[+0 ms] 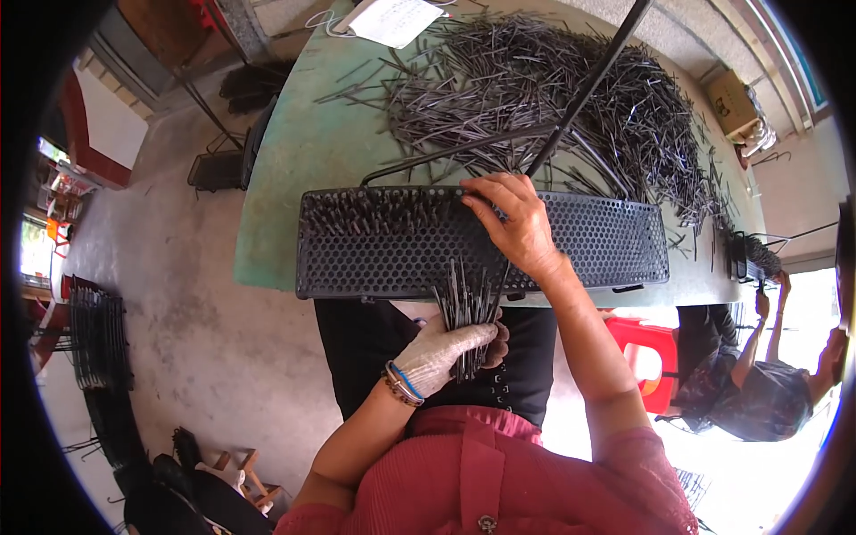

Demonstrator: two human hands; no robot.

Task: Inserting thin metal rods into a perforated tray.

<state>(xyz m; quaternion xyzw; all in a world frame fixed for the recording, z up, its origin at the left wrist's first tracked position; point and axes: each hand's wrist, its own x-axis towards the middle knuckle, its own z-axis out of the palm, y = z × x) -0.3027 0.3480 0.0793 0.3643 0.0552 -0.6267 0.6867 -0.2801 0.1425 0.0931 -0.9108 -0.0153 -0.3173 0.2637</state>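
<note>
A long black perforated rack (383, 267) lies across the near edge of the green table (276, 205), rows of round holes covering its top. Short dark rods (370, 214) stand upright in holes along its far left part. My left hand (441, 352), in a whitish knitted glove, is closed around a loose bundle of thin dark rods (462, 299) just in front of the rack. Bare, my right hand (517, 218) rests over the rack's far edge near the middle. Its fingers are bent together at the holes; what they pinch is hidden beneath them.
A large heap of thin dark rods (535, 80) spreads behind the rack. A black bar (597, 76) slants above it. White paper (392, 20) lies at the far edge. A co-worker (758, 383) works at another rack on the right, near a red stool (646, 357).
</note>
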